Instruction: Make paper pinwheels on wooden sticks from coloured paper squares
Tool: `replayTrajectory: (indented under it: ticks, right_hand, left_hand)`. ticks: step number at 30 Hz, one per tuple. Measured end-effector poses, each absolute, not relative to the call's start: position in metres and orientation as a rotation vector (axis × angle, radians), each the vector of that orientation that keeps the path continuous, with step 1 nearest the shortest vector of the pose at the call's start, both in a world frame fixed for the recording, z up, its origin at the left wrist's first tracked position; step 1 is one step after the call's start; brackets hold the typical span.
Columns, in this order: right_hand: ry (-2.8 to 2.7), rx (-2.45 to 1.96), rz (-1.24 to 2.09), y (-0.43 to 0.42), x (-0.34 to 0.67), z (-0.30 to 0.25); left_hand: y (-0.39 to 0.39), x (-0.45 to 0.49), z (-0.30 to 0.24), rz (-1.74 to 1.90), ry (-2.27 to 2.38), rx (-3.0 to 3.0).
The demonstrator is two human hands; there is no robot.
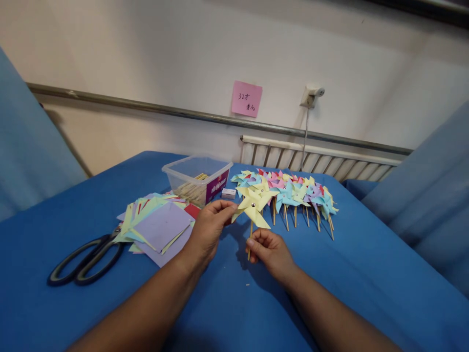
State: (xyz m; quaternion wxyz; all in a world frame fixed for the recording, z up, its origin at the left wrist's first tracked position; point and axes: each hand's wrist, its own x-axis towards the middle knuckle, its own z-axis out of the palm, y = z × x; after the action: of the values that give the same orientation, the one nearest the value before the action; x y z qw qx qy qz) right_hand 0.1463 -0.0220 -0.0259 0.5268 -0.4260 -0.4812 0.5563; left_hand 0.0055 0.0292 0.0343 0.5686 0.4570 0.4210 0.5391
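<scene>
A yellow paper pinwheel (253,205) on a thin wooden stick stands upright above the middle of the table. My right hand (270,252) is closed round the lower part of its stick. At the pinwheel's left blade, my left hand (214,222) pinches the paper edge between thumb and fingers. Behind it lie many finished pinwheels (286,193) in blue, pink, yellow and purple, their sticks pointing toward me. Left of my left hand is a pile of coloured paper squares (161,227), a purple one on top.
Large dark-handled scissors (88,259) lie at the left, their blades under the paper. A clear plastic box (198,178) holds wooden sticks, with a small white box (228,194) beside it. The blue table (227,313) backs toward a radiator (326,159).
</scene>
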Motion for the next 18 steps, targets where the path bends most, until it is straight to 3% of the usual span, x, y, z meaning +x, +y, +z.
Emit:
replayTrajectory:
  ticks: [18]
  right_hand:
    - [-1.263,-1.008,1.438,-0.024,0.145,-0.035]
  left_hand:
    - [0.030,0.004,0.028,1.039,0.880,1.033]
